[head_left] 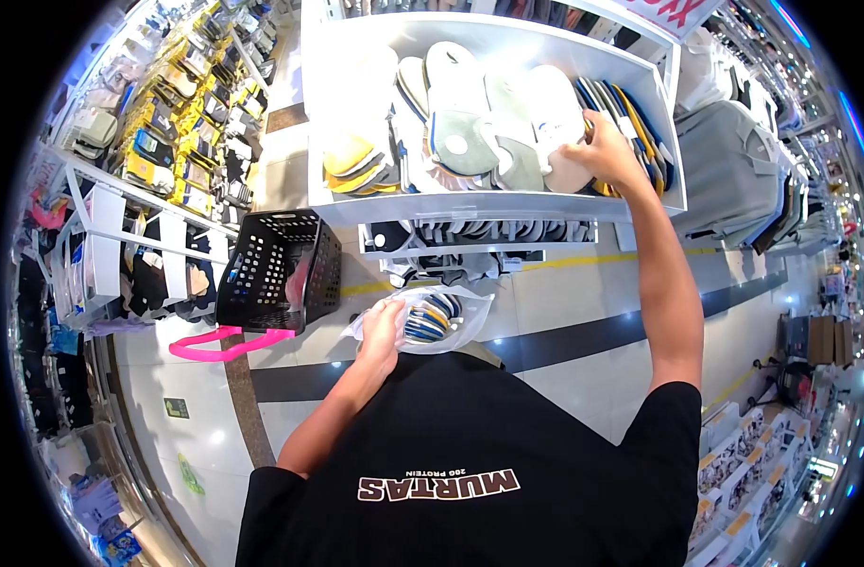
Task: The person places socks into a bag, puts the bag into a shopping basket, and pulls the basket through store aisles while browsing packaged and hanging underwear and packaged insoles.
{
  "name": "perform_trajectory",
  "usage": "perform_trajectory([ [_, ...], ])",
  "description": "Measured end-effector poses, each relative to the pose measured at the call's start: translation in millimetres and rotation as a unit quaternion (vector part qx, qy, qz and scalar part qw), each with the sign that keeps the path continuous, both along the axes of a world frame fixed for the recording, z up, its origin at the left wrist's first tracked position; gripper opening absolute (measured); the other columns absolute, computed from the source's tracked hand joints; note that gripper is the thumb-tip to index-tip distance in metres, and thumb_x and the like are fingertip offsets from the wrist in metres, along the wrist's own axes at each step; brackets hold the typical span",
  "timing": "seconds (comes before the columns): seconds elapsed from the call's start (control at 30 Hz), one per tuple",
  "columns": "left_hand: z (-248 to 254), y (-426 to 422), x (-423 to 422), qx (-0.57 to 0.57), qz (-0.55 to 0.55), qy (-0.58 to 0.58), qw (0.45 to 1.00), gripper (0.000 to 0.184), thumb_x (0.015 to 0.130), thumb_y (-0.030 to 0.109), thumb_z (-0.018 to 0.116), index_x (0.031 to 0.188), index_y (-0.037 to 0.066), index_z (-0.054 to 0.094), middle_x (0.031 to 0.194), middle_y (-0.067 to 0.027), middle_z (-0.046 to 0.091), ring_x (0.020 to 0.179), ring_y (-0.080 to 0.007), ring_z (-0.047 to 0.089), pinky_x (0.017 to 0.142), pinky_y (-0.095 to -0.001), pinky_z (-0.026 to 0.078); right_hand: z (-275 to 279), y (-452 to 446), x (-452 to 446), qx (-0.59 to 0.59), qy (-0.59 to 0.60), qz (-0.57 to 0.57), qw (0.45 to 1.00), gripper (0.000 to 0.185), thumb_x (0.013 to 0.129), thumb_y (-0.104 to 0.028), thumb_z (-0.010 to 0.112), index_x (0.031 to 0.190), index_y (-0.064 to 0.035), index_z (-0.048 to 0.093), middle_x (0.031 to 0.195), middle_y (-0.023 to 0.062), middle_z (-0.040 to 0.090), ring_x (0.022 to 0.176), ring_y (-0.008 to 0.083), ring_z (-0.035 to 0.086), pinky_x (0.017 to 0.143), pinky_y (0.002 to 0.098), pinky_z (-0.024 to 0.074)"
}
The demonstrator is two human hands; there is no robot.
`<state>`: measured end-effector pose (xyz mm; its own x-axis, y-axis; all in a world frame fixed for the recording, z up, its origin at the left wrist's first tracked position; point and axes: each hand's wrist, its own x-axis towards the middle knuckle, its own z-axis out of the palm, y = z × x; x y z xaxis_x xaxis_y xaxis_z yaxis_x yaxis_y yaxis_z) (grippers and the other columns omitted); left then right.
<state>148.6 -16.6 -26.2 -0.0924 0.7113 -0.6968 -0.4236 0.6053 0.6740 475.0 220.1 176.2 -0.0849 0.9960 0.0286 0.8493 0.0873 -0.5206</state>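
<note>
Fingers of the right hand (pixel 609 156) curved, thumb set apart from them, at the right end of a white bin (pixel 507 206); whether they pinch a piece, cannot tell. Nearest them: a pale slipper-shaped piece (pixel 568 175) and an upright row of navy, mustard and grey ones (pixel 632 123), packed edge to edge. Left hand (pixel 383 326) pinches the rim of a clear bag (pixel 474 326) in front of the body, striped bundle (pixel 429 317) inside. Risks, as judged: tight packing could drag neighbours along with one pull, or tip the row; the bag, gripped at one side only, might sag and spill its load. Materials: bag thin, crinkled, glossy; pieces flat, round-ended, matt, seemingly soft cloth; bin smooth, straight-walled; black basket (pixel 326 274) stiff-looking, perforated, its pink handle (pixel 262 342) a smooth loop.
</note>
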Motion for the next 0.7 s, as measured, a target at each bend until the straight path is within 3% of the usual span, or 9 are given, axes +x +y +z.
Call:
perform_trajectory([
  [0.03, -4.5, 0.6, -2.3, 0.009, -0.008, -0.005, 1.000, 0.013, 0.094, 0.027, 0.062, 0.093, 0.014, 0.059, 0.078, 0.0025, 0.057, 0.063, -0.0075, 0.052, 0.051, -0.0251, 0.038, -6.8, 8.2, 3.2, -0.007, 0.034, -0.001, 0.999, 0.060, 0.076, -0.016, 0.076, 0.127, 0.0090, 0.056, 0.104, 0.0177, 0.069, 0.092, 0.0204, 0.066, 0.085, 0.0310, 0.0501],
  [0.13, 0.0, 0.6, 3.8, 0.014, 0.017, 0.020, 1.000, 0.014, 0.094, 0.027, 0.061, 0.094, 0.013, 0.060, 0.080, 0.0017, 0.058, 0.066, -0.0085, 0.054, 0.053, -0.0263, 0.041, 9.0, 14.9, 0.2, -0.043, 0.096, 0.014, 0.994, 0.048, 0.078, -0.013, 0.074, 0.119, 0.0089, 0.062, 0.103, 0.0170, 0.069, 0.091, 0.0205, 0.066, 0.085, 0.0315, 0.0505],
  [0.17, 0.1, 0.5, 4.1, 0.016, 0.018, 0.019, 1.000, 0.014, 0.094, 0.027, 0.061, 0.094, 0.013, 0.060, 0.080, 0.0014, 0.058, 0.066, -0.0088, 0.055, 0.053, -0.0265, 0.041, 15.3, 13.6, -4.2, -0.017, 0.070, 0.026, 0.997, 0.046, 0.077, -0.012, 0.073, 0.118, 0.0086, 0.063, 0.102, 0.0161, 0.070, 0.092, 0.0195, 0.066, 0.085, 0.0312, 0.0503],
  [0.27, 0.5, 0.3, 4.5, 0.020, 0.011, 0.015, 1.000, 0.015, 0.095, 0.027, 0.061, 0.095, 0.012, 0.059, 0.081, 0.0007, 0.059, 0.066, -0.0094, 0.055, 0.054, -0.0270, 0.043, 24.2, 12.0, -30.7, 0.088, -0.135, 0.031, 0.986, 0.042, 0.076, -0.015, 0.071, 0.114, 0.0017, 0.065, 0.103, 0.0186, 0.070, 0.097, 0.0339, 0.067, 0.087, 0.0378, 0.0502],
  [0.3, 1.3, 0.7, 5.5, 0.020, 0.009, 0.011, 1.000, 0.015, 0.095, 0.026, 0.060, 0.095, 0.012, 0.059, 0.081, 0.0007, 0.059, 0.067, -0.0095, 0.056, 0.054, -0.0272, 0.043, 25.5, 7.9, -42.6, 0.099, -0.155, 0.030, 0.983, 0.034, 0.077, -0.018, 0.072, 0.105, -0.0005, 0.064, 0.114, 0.0190, 0.064, 0.102, 0.0380, 0.064, 0.088, 0.0438, 0.0509],
  [0.4, 3.7, 0.9, 7.5, 0.016, 0.012, 0.002, 1.000, 0.014, 0.095, 0.025, 0.060, 0.095, 0.012, 0.059, 0.080, 0.0007, 0.058, 0.065, -0.0089, 0.055, 0.052, -0.0263, 0.042, 23.8, -9.0, -91.2, 0.014, -0.192, 0.033, 0.981, 0.049, 0.083, -0.033, 0.070, 0.119, -0.0017, 0.057, 0.120, 0.0195, 0.061, 0.109, 0.0357, 0.061, 0.094, 0.0466, 0.0483],
  [0.5, 2.8, 0.0, 5.1, 0.016, 0.013, -0.011, 1.000, 0.013, 0.096, 0.024, 0.060, 0.093, 0.011, 0.058, 0.076, 0.0013, 0.057, 0.061, -0.0077, 0.053, 0.049, -0.0246, 0.039, 8.5, -6.0, -95.9, 0.020, -0.187, 0.066, 0.980, 0.084, 0.080, -0.039, 0.072, 0.148, -0.0058, 0.035, 0.139, 0.0223, 0.051, 0.126, 0.0370, 0.053, 0.104, 0.0431, 0.0435],
  [0.63, -4.1, -3.5, 1.8, 0.030, 0.032, -0.018, 0.999, 0.013, 0.096, 0.024, 0.060, 0.092, 0.011, 0.057, 0.073, 0.0021, 0.055, 0.056, -0.0065, 0.049, 0.045, -0.0231, 0.034, -5.9, 1.4, -72.1, 0.047, -0.130, 0.108, 0.984, 0.104, 0.067, -0.034, 0.081, 0.150, 0.0017, 0.029, 0.137, 0.0315, 0.049, 0.125, 0.0378, 0.053, 0.107, 0.0400, 0.0411],
  [0.7, -4.6, -3.3, 3.5, 0.026, 0.038, -0.015, 0.999, 0.013, 0.096, 0.024, 0.060, 0.093, 0.011, 0.057, 0.073, 0.0021, 0.055, 0.056, -0.0065, 0.049, 0.045, -0.0231, 0.034, -6.0, 11.7, -62.2, 0.026, -0.098, 0.119, 0.988, 0.102, 0.067, -0.033, 0.081, 0.148, 0.0022, 0.030, 0.129, 0.0292, 0.055, 0.117, 0.0373, 0.059, 0.101, 0.0400, 0.0463],
])
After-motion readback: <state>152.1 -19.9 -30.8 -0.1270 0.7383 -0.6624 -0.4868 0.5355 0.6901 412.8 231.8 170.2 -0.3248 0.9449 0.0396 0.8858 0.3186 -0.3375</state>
